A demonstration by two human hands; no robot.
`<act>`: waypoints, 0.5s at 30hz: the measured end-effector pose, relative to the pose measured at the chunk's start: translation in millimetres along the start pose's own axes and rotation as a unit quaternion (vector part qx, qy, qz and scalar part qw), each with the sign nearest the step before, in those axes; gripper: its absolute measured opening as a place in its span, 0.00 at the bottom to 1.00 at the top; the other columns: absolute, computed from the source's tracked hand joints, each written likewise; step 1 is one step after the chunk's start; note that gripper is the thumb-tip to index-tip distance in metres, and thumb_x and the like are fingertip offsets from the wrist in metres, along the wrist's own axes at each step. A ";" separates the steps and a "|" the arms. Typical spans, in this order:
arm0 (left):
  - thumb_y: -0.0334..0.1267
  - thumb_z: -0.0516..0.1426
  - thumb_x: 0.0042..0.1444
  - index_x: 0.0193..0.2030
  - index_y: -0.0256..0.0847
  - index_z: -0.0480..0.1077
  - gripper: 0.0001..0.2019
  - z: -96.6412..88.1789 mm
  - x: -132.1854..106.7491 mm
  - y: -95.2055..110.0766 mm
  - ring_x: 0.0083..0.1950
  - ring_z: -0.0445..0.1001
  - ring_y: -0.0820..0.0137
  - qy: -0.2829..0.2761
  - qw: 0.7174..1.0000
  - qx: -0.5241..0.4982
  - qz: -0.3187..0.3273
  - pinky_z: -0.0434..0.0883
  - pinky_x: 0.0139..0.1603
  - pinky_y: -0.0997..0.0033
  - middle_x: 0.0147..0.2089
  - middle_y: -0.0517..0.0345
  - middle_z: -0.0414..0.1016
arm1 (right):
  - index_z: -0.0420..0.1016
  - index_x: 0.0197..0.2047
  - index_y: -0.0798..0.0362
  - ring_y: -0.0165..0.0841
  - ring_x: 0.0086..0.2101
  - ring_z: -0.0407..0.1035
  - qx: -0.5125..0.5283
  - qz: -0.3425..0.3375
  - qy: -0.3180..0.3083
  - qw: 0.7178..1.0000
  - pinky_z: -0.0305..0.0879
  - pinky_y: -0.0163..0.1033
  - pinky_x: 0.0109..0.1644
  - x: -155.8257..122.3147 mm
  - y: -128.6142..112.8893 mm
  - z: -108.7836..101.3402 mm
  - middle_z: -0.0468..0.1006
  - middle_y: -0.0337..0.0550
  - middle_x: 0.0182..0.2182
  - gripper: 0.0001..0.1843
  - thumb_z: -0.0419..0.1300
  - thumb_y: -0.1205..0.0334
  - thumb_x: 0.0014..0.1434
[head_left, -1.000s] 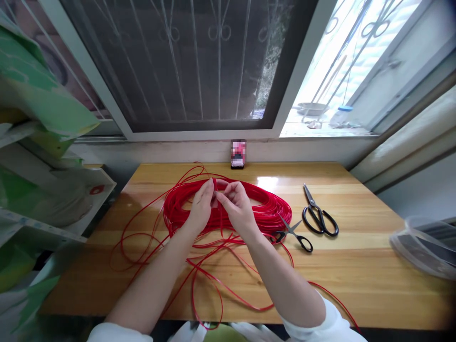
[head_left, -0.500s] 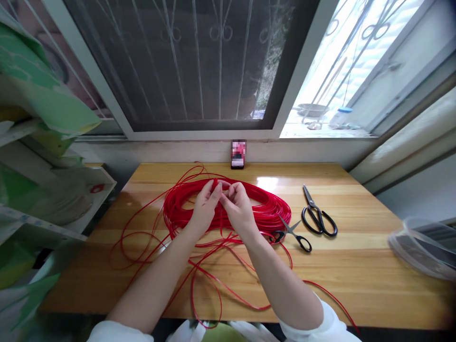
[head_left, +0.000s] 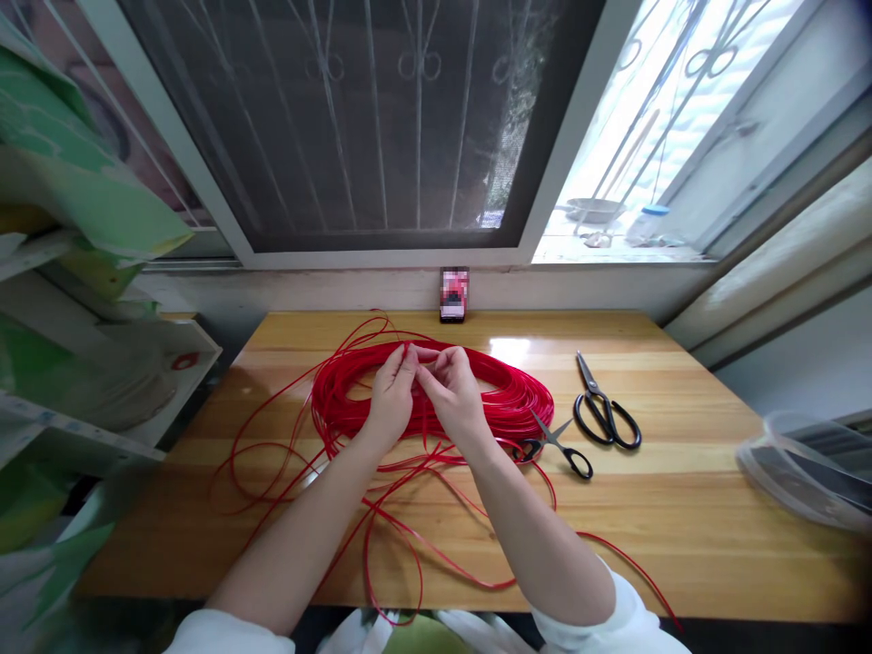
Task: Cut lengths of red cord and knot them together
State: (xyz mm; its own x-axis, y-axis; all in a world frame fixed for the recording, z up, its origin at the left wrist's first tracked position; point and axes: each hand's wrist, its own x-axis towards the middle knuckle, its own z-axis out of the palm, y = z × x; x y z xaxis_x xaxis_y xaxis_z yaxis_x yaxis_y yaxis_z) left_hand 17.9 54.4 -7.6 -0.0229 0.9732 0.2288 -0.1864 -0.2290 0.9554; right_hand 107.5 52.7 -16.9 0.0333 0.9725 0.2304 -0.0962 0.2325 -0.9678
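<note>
While both hands [head_left: 391, 395] [head_left: 455, 392] pinch red cord [head_left: 504, 409], table edge [head_left: 559, 312] apart

Bright daylight floods through the window [head_left: 654, 118], washing out to near white and leaving a glare patch on the varnished tabletop [head_left: 510, 350]; wide-angle distortion bends the frame edges, and the green sheets [head_left: 41, 536] blur at lower left.

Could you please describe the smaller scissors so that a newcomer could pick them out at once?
On the wooden table, find the red coil. The smaller scissors lie at its right edge, blades open, beside a larger pair.
</note>
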 end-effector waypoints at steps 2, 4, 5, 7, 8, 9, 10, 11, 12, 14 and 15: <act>0.49 0.49 0.56 0.30 0.39 0.69 0.16 -1.0 3.1 1.5 0.34 0.70 0.73 0.034 0.999 0.004 0.004 0.66 0.39 0.74 0.31 0.58 0.72 | 0.54 0.33 0.49 0.28 0.28 0.63 -0.009 -0.008 -0.006 1.000 0.62 0.34 0.31 -2.0 -1.7 -1.8 0.66 0.34 0.27 0.16 0.60 0.56 0.49; 0.49 0.49 0.56 0.26 0.39 0.66 0.17 -2.0 7.1 5.4 0.35 0.70 0.74 0.059 0.998 -0.005 0.031 0.65 0.41 0.74 0.31 0.58 0.71 | 0.58 0.36 0.50 0.30 0.34 0.65 -0.029 -0.020 -0.011 0.999 0.64 0.37 0.39 -3.3 -2.4 -2.4 0.68 0.40 0.33 0.16 0.61 0.56 0.49; 0.49 0.48 0.56 0.25 0.39 0.65 0.17 -2.2 9.0 8.2 0.37 0.70 0.74 0.057 0.997 -0.019 0.042 0.65 0.43 0.74 0.32 0.58 0.71 | 0.59 0.37 0.51 0.31 0.36 0.65 -0.036 -0.022 -0.024 0.999 0.64 0.38 0.42 -3.2 -2.3 -2.1 0.68 0.41 0.35 0.15 0.60 0.55 0.50; 0.48 0.48 0.57 0.24 0.40 0.62 0.17 -1.8 12.4 14.9 0.40 0.70 0.73 0.031 0.997 -0.048 0.047 0.65 0.44 0.72 0.33 0.57 0.72 | 0.62 0.39 0.52 0.31 0.39 0.65 -0.022 -0.028 -0.078 0.996 0.63 0.39 0.46 -0.9 -2.3 0.2 0.69 0.43 0.38 0.13 0.56 0.54 0.54; 0.48 0.48 0.56 0.24 0.40 0.61 0.16 -1.3 13.9 18.6 0.40 0.71 0.72 0.012 0.998 -0.053 0.044 0.65 0.44 0.71 0.32 0.57 0.72 | 0.62 0.41 0.52 0.31 0.40 0.65 -0.007 -0.039 -0.105 0.994 0.62 0.39 0.48 1.1 -2.7 1.9 0.69 0.44 0.39 0.13 0.54 0.54 0.56; 0.48 0.49 0.56 0.24 0.40 0.61 0.16 -0.8 15.3 22.5 0.40 0.71 0.71 -0.005 0.998 -0.048 0.041 0.66 0.44 0.71 0.32 0.57 0.72 | 0.63 0.43 0.52 0.31 0.43 0.65 0.007 -0.056 -0.123 0.991 0.60 0.39 0.50 3.6 -3.6 4.0 0.69 0.44 0.40 0.13 0.52 0.54 0.57; 0.48 0.49 0.56 0.25 0.40 0.62 0.15 -0.3 16.8 26.4 0.39 0.71 0.71 -0.019 0.998 -0.038 0.041 0.66 0.43 0.71 0.31 0.57 0.72 | 0.63 0.45 0.52 0.31 0.45 0.64 0.016 -0.076 -0.131 0.988 0.58 0.38 0.53 6.1 -5.1 6.2 0.69 0.44 0.43 0.15 0.51 0.54 0.58; 0.48 0.50 0.55 0.26 0.40 0.63 0.15 0.0 18.5 30.5 0.38 0.71 0.71 -0.031 0.998 -0.023 0.047 0.67 0.41 0.71 0.30 0.57 0.72 | 0.63 0.47 0.52 0.31 0.48 0.62 0.021 -0.092 -0.130 0.987 0.55 0.38 0.55 8.6 -7.2 8.5 0.68 0.44 0.44 0.16 0.50 0.53 0.58; 0.48 0.50 0.55 0.26 0.39 0.64 0.15 0.1 20.2 34.6 0.38 0.71 0.71 -0.044 0.997 -0.005 0.057 0.67 0.41 0.71 0.29 0.57 0.71 | 0.63 0.48 0.51 0.31 0.49 0.61 0.021 -0.101 -0.128 0.986 0.54 0.37 0.56 10.6 -9.7 10.9 0.68 0.43 0.45 0.17 0.50 0.53 0.58; 0.48 0.49 0.56 0.27 0.39 0.66 0.16 0.0 23.9 42.5 0.38 0.71 0.71 -0.067 0.994 0.026 0.085 0.66 0.41 0.71 0.29 0.57 0.71 | 0.66 0.47 0.52 0.31 0.50 0.60 0.020 -0.099 -0.126 0.987 0.54 0.36 0.56 13.2 -15.3 15.8 0.68 0.43 0.45 0.17 0.49 0.52 0.59; 0.48 0.49 0.56 0.27 0.39 0.66 0.16 -0.1 25.5 46.0 0.38 0.71 0.71 -0.077 0.992 0.037 0.096 0.66 0.41 0.71 0.29 0.57 0.71 | 0.67 0.46 0.52 0.32 0.49 0.61 0.019 -0.095 -0.125 0.987 0.54 0.36 0.55 13.6 -17.9 18.1 0.69 0.42 0.44 0.17 0.48 0.52 0.59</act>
State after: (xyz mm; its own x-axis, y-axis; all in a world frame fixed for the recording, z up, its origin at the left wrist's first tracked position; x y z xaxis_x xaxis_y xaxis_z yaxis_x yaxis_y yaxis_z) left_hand 8.7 68.6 42.2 0.1004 0.8981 0.4283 -0.1202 -0.4163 0.9012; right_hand 91.7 61.9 5.4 -0.1914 0.8820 0.4307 -0.1502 0.4073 -0.9009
